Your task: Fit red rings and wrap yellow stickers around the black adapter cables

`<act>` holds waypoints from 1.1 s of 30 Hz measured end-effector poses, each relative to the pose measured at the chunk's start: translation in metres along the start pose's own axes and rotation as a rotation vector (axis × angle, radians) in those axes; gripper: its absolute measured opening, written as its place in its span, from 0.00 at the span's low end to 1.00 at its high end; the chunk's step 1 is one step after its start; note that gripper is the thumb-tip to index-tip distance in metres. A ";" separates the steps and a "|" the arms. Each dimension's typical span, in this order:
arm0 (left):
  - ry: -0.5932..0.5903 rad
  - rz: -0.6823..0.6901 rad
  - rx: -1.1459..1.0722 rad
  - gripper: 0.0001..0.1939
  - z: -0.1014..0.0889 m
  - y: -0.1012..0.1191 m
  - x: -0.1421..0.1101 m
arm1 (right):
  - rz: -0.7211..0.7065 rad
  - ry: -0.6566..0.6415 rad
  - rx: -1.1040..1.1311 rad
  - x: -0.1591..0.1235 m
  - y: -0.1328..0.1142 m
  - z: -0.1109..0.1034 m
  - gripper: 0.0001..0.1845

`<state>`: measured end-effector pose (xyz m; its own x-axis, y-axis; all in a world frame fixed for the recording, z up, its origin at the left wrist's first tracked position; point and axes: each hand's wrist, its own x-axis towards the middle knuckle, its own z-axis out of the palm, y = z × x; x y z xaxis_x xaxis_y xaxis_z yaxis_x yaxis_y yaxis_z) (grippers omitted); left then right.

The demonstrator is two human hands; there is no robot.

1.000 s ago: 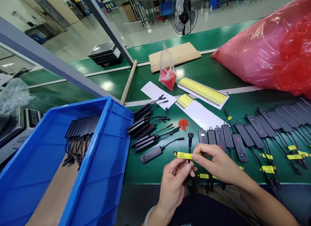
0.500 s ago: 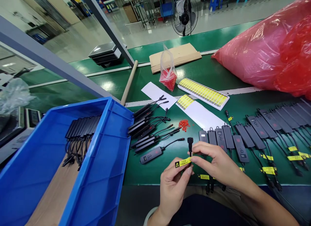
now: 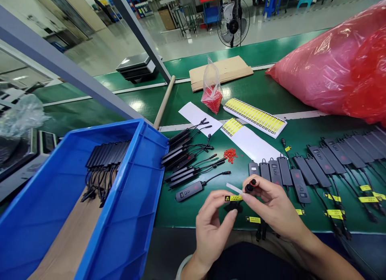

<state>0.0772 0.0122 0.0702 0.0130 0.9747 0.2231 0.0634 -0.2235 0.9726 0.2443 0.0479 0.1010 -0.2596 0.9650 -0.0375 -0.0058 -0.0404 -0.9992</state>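
Note:
A black cable connector with a red ring is pinched between the thumb and fingers of my right hand. From it a yellow 12V label sticks out to the left, with a whitish strip just above. My left hand is open, thumb and forefinger apart, its fingertips at the label's left end. Beneath the label, between my hands, is a dark part I cannot make out. Left of my hands lies a black controller with a short cable.
Several controllers lie in a row at right, many with yellow tags. Others lie beside a blue bin, which holds more. Red rings, label sheets, a small bag of red pieces and a big pink bag lie beyond.
The connector has tipped from upright to pointing toward me, showing its red ring. My left thumb and fingers have parted from their pinch near the label. The whitish strip has come into view.

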 end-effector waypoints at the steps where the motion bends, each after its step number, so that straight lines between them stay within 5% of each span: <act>1: 0.015 -0.011 -0.055 0.11 -0.003 0.001 0.002 | 0.003 0.004 0.021 0.000 0.000 0.000 0.04; 13: -0.010 -0.104 -0.070 0.02 -0.015 0.021 0.020 | 0.025 0.012 0.038 -0.004 -0.007 0.000 0.03; 33: -0.098 -0.105 0.052 0.04 -0.021 0.028 0.033 | 0.019 0.058 -0.124 -0.010 -0.010 0.002 0.06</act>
<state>0.0586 0.0386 0.1059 0.1005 0.9888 0.1102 0.1207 -0.1221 0.9852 0.2451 0.0378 0.1119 -0.2026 0.9778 -0.0539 0.1194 -0.0300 -0.9924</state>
